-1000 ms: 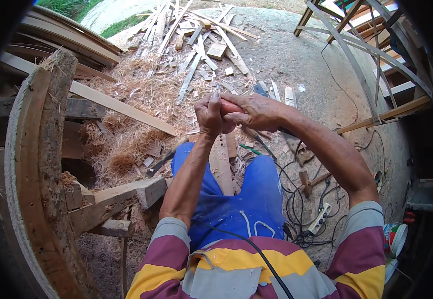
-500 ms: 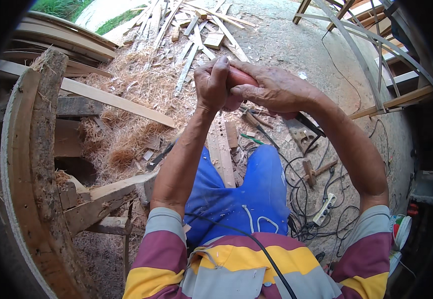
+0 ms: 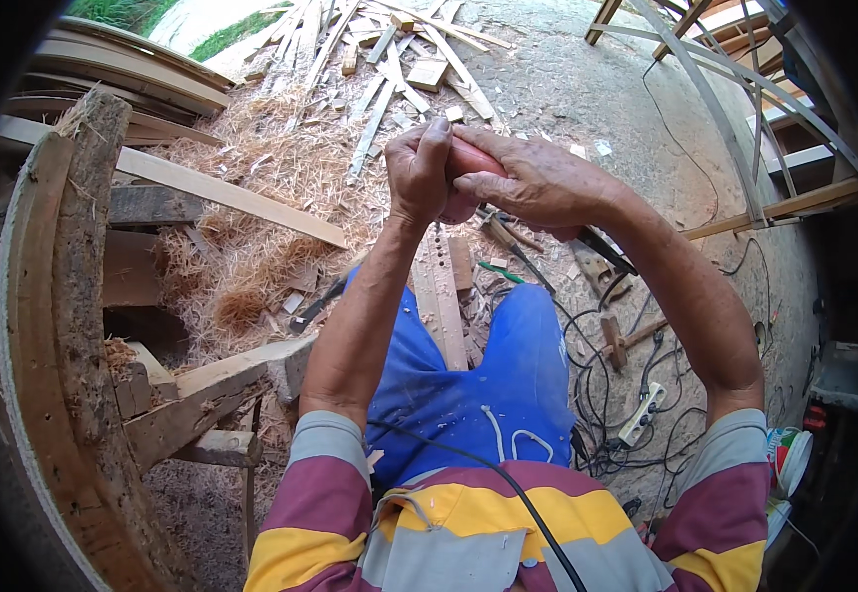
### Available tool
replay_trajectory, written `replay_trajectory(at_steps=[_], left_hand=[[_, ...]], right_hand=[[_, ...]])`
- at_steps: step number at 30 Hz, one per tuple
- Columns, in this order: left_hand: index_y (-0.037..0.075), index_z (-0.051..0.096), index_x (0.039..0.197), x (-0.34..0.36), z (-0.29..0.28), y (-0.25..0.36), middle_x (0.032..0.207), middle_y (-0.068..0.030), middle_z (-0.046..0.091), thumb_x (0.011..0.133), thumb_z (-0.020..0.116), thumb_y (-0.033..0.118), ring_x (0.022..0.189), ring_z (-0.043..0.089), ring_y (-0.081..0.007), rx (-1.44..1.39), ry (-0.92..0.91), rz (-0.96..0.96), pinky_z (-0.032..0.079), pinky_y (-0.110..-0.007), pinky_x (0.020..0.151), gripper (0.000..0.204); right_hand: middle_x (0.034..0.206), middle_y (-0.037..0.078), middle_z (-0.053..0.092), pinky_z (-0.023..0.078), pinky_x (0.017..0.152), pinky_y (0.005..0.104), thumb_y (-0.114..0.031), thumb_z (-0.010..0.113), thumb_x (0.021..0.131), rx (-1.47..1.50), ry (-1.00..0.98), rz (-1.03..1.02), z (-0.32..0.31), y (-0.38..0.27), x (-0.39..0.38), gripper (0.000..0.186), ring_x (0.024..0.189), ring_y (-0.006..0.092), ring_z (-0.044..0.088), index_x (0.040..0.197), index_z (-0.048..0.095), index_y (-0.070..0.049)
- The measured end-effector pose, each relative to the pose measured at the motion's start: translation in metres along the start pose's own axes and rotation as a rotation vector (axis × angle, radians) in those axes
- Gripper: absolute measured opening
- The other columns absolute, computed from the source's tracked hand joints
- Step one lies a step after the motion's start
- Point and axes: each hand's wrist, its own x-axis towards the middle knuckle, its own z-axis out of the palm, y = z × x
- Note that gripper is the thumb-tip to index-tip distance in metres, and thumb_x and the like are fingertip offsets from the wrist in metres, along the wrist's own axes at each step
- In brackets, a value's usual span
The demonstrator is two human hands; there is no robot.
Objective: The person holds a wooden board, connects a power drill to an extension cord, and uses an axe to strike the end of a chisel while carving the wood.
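Observation:
Both of my hands grip a red power drill (image 3: 472, 158) held out in front of me. My left hand (image 3: 418, 173) is wrapped round its near-left part with the thumb up. From the right, my right hand (image 3: 544, 185) closes over the body; its black cord (image 3: 608, 250) leaves below that hand. The drill's lower end is mostly hidden by my hands. Beneath it, a pale wooden strip (image 3: 439, 301) with a row of dark holes runs toward me between my blue-trousered knees.
Wood shavings (image 3: 251, 237) and offcuts (image 3: 427, 74) litter the ground ahead. At left stands a rough timber frame (image 3: 83, 296). On the right lie a hammer (image 3: 626, 340), tangled black cables and a white power strip (image 3: 643, 414). A wooden rack (image 3: 774, 207) stands at far right.
My hands keep their grip on the drill and have barely moved. The view has shifted slightly.

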Motion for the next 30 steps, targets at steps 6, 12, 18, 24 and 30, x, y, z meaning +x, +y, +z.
replay_trajectory(at_steps=[6, 12, 18, 24, 30], left_hand=[[-0.004, 0.071, 0.069, -0.001, 0.0, 0.003, 0.062, -0.0114, 0.069, 0.099, 0.044, 0.031, 0.05, 0.061, -0.014, 0.001, 0.008, -0.002, 0.052, -0.027, 0.056, 0.054], [-0.003, 0.071, 0.068, -0.001, -0.003, -0.002, 0.06, -0.0104, 0.068, 0.099, 0.045, 0.03, 0.049, 0.059, -0.0136, 0.004, 0.019, 0.005, 0.05, -0.028, 0.054, 0.053], [-0.003, 0.071, 0.069, -0.003, -0.009, -0.002, 0.064, -0.011, 0.07, 0.099, 0.045, 0.028, 0.052, 0.061, -0.0131, -0.004, 0.013, 0.049, 0.052, -0.027, 0.056, 0.05], [-0.004, 0.071, 0.071, -0.008, -0.012, -0.013, 0.065, -0.0115, 0.071, 0.098, 0.044, 0.027, 0.053, 0.062, -0.0131, 0.049, 0.035, 0.048, 0.053, -0.027, 0.058, 0.049], [-0.003, 0.07, 0.07, -0.015, -0.012, -0.013, 0.065, -0.0106, 0.07, 0.097, 0.046, 0.029, 0.055, 0.061, -0.0117, -0.023, 0.006, 0.005, 0.051, -0.028, 0.059, 0.048]], right_hand=[[0.121, 0.024, 0.066, 0.048, 0.098, 0.0483, -0.046, 0.055, 0.095, 0.004, 0.014, -0.026, 0.002, 0.0, 0.001, 0.064, 0.11, 0.0411, 0.064, 0.146, 0.042, -0.011], [0.142, 0.019, 0.056, 0.043, 0.109, 0.0459, -0.05, 0.056, 0.096, -0.033, -0.041, 0.056, 0.003, -0.004, 0.003, 0.071, 0.126, 0.0385, 0.057, 0.154, 0.034, -0.015], [0.142, 0.021, 0.055, 0.043, 0.108, 0.048, -0.049, 0.053, 0.098, -0.076, -0.038, 0.027, 0.009, -0.006, 0.008, 0.07, 0.126, 0.0412, 0.056, 0.154, 0.033, -0.013], [0.135, 0.024, 0.059, 0.045, 0.107, 0.0478, -0.049, 0.053, 0.097, -0.119, -0.038, 0.067, 0.017, -0.002, 0.006, 0.072, 0.123, 0.0394, 0.059, 0.153, 0.032, -0.008], [0.13, 0.025, 0.062, 0.047, 0.103, 0.0491, -0.05, 0.054, 0.097, -0.1, -0.043, 0.07, 0.023, -0.001, 0.006, 0.073, 0.118, 0.0419, 0.061, 0.155, 0.03, -0.012]])
